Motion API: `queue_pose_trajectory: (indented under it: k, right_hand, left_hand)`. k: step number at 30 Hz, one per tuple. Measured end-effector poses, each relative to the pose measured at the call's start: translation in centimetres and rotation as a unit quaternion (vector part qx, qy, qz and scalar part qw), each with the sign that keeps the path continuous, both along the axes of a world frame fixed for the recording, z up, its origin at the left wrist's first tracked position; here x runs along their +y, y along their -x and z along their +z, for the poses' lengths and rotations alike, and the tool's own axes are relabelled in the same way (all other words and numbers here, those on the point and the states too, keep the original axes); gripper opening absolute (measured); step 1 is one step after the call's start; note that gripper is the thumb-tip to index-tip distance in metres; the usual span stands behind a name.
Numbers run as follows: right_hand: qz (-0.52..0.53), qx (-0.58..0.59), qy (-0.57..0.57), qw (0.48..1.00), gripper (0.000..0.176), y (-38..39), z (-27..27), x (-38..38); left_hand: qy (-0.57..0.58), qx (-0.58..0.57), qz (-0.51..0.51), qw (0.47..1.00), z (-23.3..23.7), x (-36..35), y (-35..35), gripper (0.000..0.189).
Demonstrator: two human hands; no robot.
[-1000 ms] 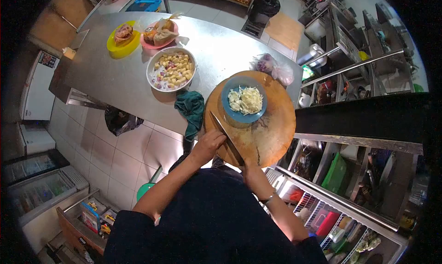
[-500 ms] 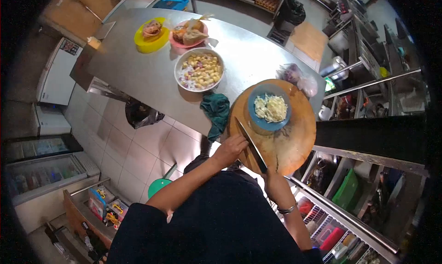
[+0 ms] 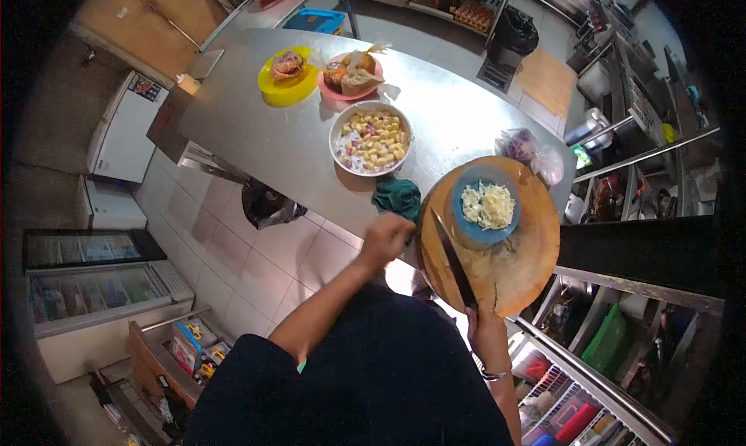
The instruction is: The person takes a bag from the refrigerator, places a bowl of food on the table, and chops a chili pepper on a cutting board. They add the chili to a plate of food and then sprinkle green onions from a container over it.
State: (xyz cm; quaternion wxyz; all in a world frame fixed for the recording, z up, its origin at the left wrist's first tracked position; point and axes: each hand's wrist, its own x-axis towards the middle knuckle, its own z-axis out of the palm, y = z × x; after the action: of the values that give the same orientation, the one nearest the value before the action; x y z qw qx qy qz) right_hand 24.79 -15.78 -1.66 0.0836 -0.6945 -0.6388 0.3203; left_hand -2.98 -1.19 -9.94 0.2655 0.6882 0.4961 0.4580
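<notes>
My right hand (image 3: 488, 339) is closed round the handle of a kitchen knife (image 3: 454, 263). Its blade lies over the left part of a round wooden chopping board (image 3: 521, 271). On the board stands a blue bowl (image 3: 468, 232) of shredded, pale cabbage (image 3: 488, 206). Left of the board, at the table's front edge, my left hand (image 3: 387, 239) is curled with its fingers bent. A crumpled dark green cloth (image 3: 397, 198) lies just beyond it, partly hidden by the hand. Whether the fingers grip the cloth cannot be made out.
On the steel table (image 3: 233, 127) stand a white bowl of cut pieces (image 3: 334, 147), a pink plate (image 3: 329, 89) with bagged food and a yellow container (image 3: 291, 95). Plastic bags (image 3: 536, 155) lie behind the board. A black bin bag (image 3: 268, 205) hangs below the table's edge.
My left hand has moved from the board's edge beside the blade to the cloth, and its fingers have curled. The right hand keeps the knife. The whole view has shifted slightly.
</notes>
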Motion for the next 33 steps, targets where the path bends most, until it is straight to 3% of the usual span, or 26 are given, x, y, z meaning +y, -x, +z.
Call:
queue_pose_trajectory:
  k: [2, 4, 5, 8, 10, 12, 13, 15, 19, 21, 26, 31, 33]
  right_hand:
    - [0.006, 0.009, -0.014, 1.0, 0.019, 0.0, -1.4, -0.5]
    - [-0.016, 0.02, -0.006, 1.0, 0.019, 0.8, -1.3, -0.2]
    - [-0.036, 0.027, 0.006, 0.999, 0.019, 1.2, -1.2, -0.2]
    - [-0.037, 0.037, -0.072, 0.996, 0.02, 1.5, -1.3, -0.6]
    - [-0.051, 0.015, -0.046, 0.998, 0.02, 1.1, -2.5, -1.5]
    - [-0.066, -0.008, -0.021, 0.998, 0.021, 0.8, -3.7, -2.2]
    - [-0.058, -0.02, -0.007, 0.998, 0.022, 1.0, -3.4, -2.2]
    - [-0.056, -0.033, 0.007, 0.998, 0.022, 1.2, -3.3, -2.3]
    - [-0.061, -0.015, 0.001, 0.998, 0.024, 1.8, -2.3, -1.9]
    - [-0.072, -0.012, 0.021, 0.997, 0.024, 1.8, -2.3, -2.0]
    - [-0.082, -0.014, 0.004, 0.997, 0.027, 1.7, -2.4, -2.0]
    - [-0.069, -0.016, 0.008, 0.997, 0.028, 0.8, -3.2, -2.2]
    - [-0.06, 0.007, -0.009, 0.998, 0.028, 0.5, -3.1, -2.0]
  left_hand:
    - [0.033, 0.03, 0.117, 0.992, -0.4, 4.1, 3.9, 0.012]
    - [0.095, 0.098, 0.168, 0.976, 0.2, 8.6, 7.7, 0.013]
    - [0.074, 0.11, 0.166, 0.977, -0.6, 10.9, 9.2, 0.013]
    - [0.02, 0.179, 0.114, 0.977, -3.8, 17.5, 12.8, 0.016]
    - [-0.009, 0.234, 0.062, 0.97, -4.1, 20.1, 13.1, 0.019]
    - [0.124, 0.301, 0.03, 0.945, -4.0, 22.0, 12.8, 0.022]
    - [0.123, 0.302, 0.024, 0.945, -4.0, 22.8, 12.6, 0.022]
    - [0.229, 0.354, 0.03, 0.906, -4.0, 24.1, 12.5, 0.025]
    - [0.133, 0.35, -0.018, 0.927, -6.7, 25.4, 14.1, 0.024]
    - [0.198, 0.456, -0.043, 0.867, -5.0, 24.9, 14.1, 0.022]
    - [0.229, 0.39, -0.046, 0.891, -3.4, 24.1, 13.9, 0.02]
    - [0.117, 0.361, -0.05, 0.924, -4.7, 23.6, 14.1, 0.019]
    - [0.137, 0.374, -0.058, 0.916, -4.5, 24.1, 14.1, 0.02]
